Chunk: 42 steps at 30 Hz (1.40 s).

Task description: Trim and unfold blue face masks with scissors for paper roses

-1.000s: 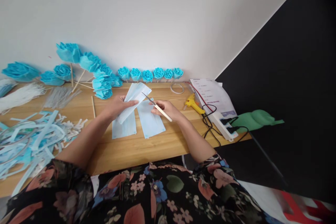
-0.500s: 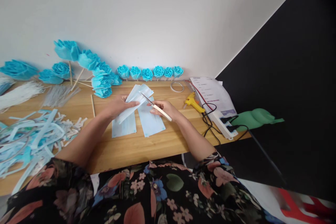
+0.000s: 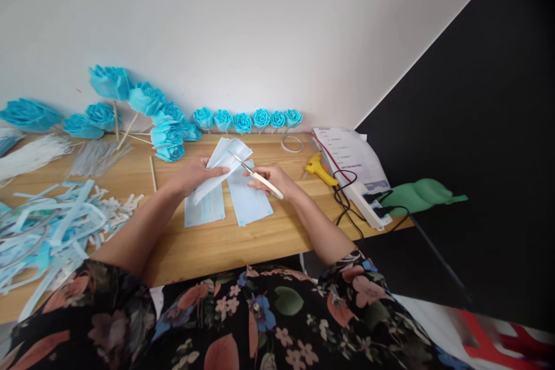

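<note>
My left hand (image 3: 200, 176) pinches a pale blue sheet (image 3: 232, 149), soft like face-mask fabric, with the thumb on top. In my right hand (image 3: 275, 176) are scissors (image 3: 266, 184) with a white handle. Their metal blades point up and left and overlap the held sheet; whether they grip its edge I cannot tell. Under my hands lie two more pale blue pieces, a left piece (image 3: 206, 211) and a right piece (image 3: 251, 199), flat on the wooden table (image 3: 195, 254).
Blue fabric flowers (image 3: 261, 118) line the wall, some on sticks. Fabric scraps (image 3: 65, 225) and white strands (image 3: 37, 156) cover the left side. To the right are a tape ring (image 3: 292, 143), a yellow glue gun (image 3: 319, 169), cables, a power strip (image 3: 368, 208) and papers (image 3: 355, 156).
The held sheet has shifted very slightly left. My hands and the scissors stay almost where they were.
</note>
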Each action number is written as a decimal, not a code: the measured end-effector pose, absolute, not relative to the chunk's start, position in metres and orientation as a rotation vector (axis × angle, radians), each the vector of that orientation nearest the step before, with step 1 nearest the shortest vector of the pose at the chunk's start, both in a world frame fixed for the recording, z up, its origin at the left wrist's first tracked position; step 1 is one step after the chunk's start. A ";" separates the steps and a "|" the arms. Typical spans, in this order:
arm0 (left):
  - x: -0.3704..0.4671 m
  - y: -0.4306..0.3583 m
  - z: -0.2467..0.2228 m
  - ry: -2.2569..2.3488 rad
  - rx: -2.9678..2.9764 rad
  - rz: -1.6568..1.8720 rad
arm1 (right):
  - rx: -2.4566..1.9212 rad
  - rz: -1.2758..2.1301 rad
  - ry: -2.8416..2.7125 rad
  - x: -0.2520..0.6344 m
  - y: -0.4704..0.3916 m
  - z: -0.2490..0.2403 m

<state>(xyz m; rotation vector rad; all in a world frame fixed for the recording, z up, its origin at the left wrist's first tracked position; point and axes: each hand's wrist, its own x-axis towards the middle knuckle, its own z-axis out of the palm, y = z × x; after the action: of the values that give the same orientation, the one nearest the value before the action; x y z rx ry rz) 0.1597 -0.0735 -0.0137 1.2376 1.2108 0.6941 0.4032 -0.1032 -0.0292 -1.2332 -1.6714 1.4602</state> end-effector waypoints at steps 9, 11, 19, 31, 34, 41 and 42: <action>0.157 -0.071 -0.014 1.261 1.175 0.798 | -1.373 1.024 -1.885 0.417 -0.095 -0.023; 0.156 -0.068 -0.016 1.256 1.118 0.884 | -1.525 0.793 -1.859 0.424 -0.090 -0.024; 0.156 -0.063 -0.031 1.149 1.018 0.978 | -1.800 0.247 -2.134 0.437 -0.079 -0.042; 0.183 -0.088 -0.025 0.959 1.075 1.004 | -1.124 1.033 -1.854 0.381 -0.099 -0.015; 0.188 -0.095 -0.023 1.004 1.297 0.979 | -1.058 1.118 -1.721 0.365 -0.094 -0.015; 0.179 -0.077 -0.032 0.996 1.595 1.350 | -1.155 0.988 -1.632 0.361 -0.085 -0.024; 0.175 -0.073 -0.032 1.017 1.620 1.479 | -1.189 0.923 -1.646 0.362 -0.086 -0.026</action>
<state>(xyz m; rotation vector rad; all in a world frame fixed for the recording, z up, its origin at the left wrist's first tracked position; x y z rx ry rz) 0.1752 -0.0733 -0.0319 1.6205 1.0169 1.4787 0.3616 -0.0864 -0.0256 -1.1891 -1.6462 0.9235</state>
